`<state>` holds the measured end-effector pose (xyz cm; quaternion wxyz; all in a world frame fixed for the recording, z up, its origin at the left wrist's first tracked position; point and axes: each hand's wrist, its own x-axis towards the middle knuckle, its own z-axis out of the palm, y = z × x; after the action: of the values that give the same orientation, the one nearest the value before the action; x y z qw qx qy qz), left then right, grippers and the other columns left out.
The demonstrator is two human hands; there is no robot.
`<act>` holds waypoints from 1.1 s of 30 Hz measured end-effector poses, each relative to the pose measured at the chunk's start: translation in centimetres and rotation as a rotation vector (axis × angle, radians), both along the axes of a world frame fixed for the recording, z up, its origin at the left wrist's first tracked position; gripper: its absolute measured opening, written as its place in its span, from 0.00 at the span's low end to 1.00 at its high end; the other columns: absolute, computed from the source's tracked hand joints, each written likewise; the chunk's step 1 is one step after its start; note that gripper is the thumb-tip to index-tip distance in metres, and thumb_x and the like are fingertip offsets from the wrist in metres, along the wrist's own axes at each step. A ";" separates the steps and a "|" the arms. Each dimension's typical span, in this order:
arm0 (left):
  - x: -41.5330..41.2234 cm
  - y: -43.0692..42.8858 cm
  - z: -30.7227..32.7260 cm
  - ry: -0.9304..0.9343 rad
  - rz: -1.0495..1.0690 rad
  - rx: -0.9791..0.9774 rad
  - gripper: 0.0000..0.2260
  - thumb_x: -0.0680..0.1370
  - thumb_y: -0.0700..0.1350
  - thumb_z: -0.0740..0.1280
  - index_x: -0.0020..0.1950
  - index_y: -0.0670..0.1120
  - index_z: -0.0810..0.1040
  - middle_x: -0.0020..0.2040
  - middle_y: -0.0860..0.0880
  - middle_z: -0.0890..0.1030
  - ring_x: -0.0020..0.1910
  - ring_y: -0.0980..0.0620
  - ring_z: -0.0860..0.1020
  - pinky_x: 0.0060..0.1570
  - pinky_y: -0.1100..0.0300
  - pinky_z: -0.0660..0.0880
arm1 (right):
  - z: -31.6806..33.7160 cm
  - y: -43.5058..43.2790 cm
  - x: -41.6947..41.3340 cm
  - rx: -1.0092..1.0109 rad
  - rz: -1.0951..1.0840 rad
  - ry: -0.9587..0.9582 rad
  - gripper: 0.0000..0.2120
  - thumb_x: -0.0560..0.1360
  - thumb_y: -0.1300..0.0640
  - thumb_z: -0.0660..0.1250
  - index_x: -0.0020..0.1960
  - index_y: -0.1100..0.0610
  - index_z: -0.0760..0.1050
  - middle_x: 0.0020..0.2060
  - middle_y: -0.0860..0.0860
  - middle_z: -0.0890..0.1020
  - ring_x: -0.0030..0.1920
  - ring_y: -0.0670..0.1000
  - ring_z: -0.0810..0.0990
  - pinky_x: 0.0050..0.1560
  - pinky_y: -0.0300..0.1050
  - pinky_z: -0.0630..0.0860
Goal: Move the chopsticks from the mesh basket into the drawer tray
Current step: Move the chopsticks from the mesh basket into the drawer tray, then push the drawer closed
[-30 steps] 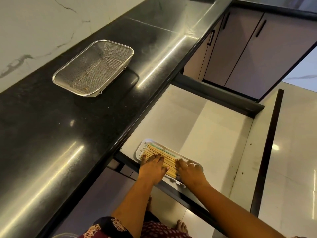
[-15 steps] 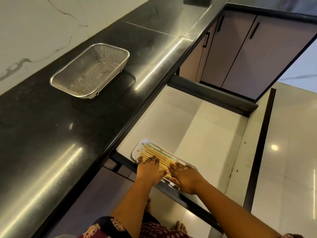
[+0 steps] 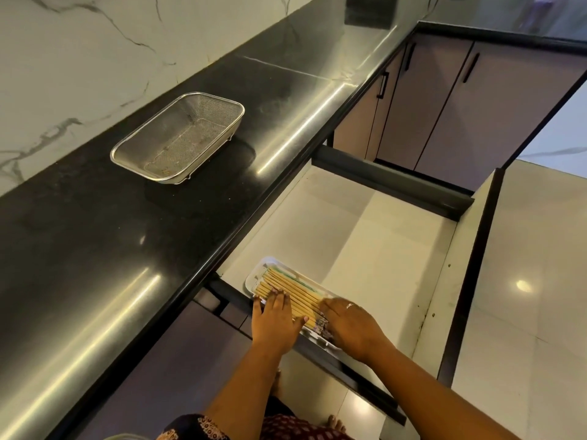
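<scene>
In the open drawer [image 3: 374, 249] below the black tabletop [image 3: 127, 249], your two hands rest on the white tray [image 3: 254, 276], which sits at the drawer's near left corner, close against its dark front rail. The chopsticks [image 3: 293, 292] lie in that tray as a flat, side-by-side bundle of pale wooden sticks, running lengthwise from the tray's far left end toward you. Your left hand [image 3: 274, 322] lies palm down with the fingers held flat and spread, the fingertips pressing on the near part of the bundle; it grips nothing. Your right hand [image 3: 349, 328] covers the tray's near right end, knuckles up and fingers curled down over the chopstick ends; you cannot tell from here whether those fingers are pinching any stick or only touching them. A ring [image 3: 349, 305] shows on one right finger.

On the tabletop, well apart from the drawer, the mesh basket [image 3: 178, 138] stands upright, a rectangular metal strainer with only a few small specks on its floor and no chopsticks in it. Behind it rises the marble-patterned wall [image 3: 79, 58]. To the right, beyond the drawer, stand closed cabinet doors [image 3: 444, 106] with dark handles, and glossy floor tiles [image 3: 524, 296] show beside the drawer's right edge.
</scene>
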<state>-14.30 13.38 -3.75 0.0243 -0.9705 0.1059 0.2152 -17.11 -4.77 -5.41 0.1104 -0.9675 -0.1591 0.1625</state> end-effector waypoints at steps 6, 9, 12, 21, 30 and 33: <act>-2.2 0.1 0.1 0.008 0.069 -0.051 0.31 0.79 0.62 0.46 0.77 0.48 0.46 0.79 0.48 0.49 0.78 0.48 0.45 0.74 0.42 0.42 | 0.6 -0.7 -0.2 -0.042 -0.299 0.043 0.39 0.76 0.58 0.66 0.78 0.56 0.47 0.74 0.55 0.62 0.72 0.55 0.64 0.69 0.49 0.67; -2.9 0.2 0.5 0.023 0.080 -0.066 0.32 0.79 0.62 0.47 0.77 0.48 0.45 0.79 0.48 0.48 0.78 0.49 0.44 0.73 0.42 0.42 | 0.6 -0.6 -0.3 0.013 -0.327 0.155 0.40 0.75 0.57 0.67 0.78 0.54 0.44 0.72 0.55 0.64 0.69 0.55 0.67 0.67 0.49 0.70; -3.4 0.4 0.9 0.045 0.078 -0.070 0.31 0.79 0.61 0.48 0.77 0.48 0.45 0.79 0.48 0.47 0.78 0.49 0.44 0.73 0.41 0.43 | 0.8 -0.7 0.0 0.019 -0.309 0.165 0.39 0.76 0.61 0.65 0.78 0.55 0.45 0.72 0.55 0.64 0.69 0.56 0.67 0.68 0.49 0.69; -6.4 1.4 2.3 0.073 0.046 -0.055 0.31 0.80 0.59 0.51 0.77 0.46 0.44 0.79 0.48 0.47 0.78 0.49 0.44 0.73 0.41 0.42 | 1.5 1.0 -2.7 -0.053 -0.266 0.105 0.41 0.77 0.57 0.65 0.78 0.56 0.40 0.79 0.54 0.45 0.78 0.57 0.47 0.75 0.51 0.55; -12.1 2.5 4.8 0.086 0.183 -0.180 0.32 0.80 0.59 0.52 0.77 0.45 0.45 0.79 0.48 0.47 0.78 0.48 0.45 0.73 0.40 0.47 | 3.8 2.1 -7.9 0.067 -0.325 0.101 0.35 0.79 0.56 0.60 0.78 0.57 0.45 0.79 0.54 0.48 0.78 0.56 0.48 0.76 0.50 0.52; -14.9 1.6 5.5 0.126 0.252 -0.276 0.32 0.79 0.59 0.52 0.77 0.46 0.46 0.79 0.47 0.47 0.78 0.47 0.46 0.73 0.40 0.47 | 4.7 2.3 -10.1 0.073 -0.309 0.070 0.33 0.79 0.55 0.60 0.78 0.59 0.48 0.78 0.55 0.52 0.78 0.56 0.52 0.75 0.49 0.55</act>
<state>-29.19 15.02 1.75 -0.1428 -0.9548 0.0131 0.2604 -27.22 -2.51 -0.66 0.1744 -0.9696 -0.0102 0.1711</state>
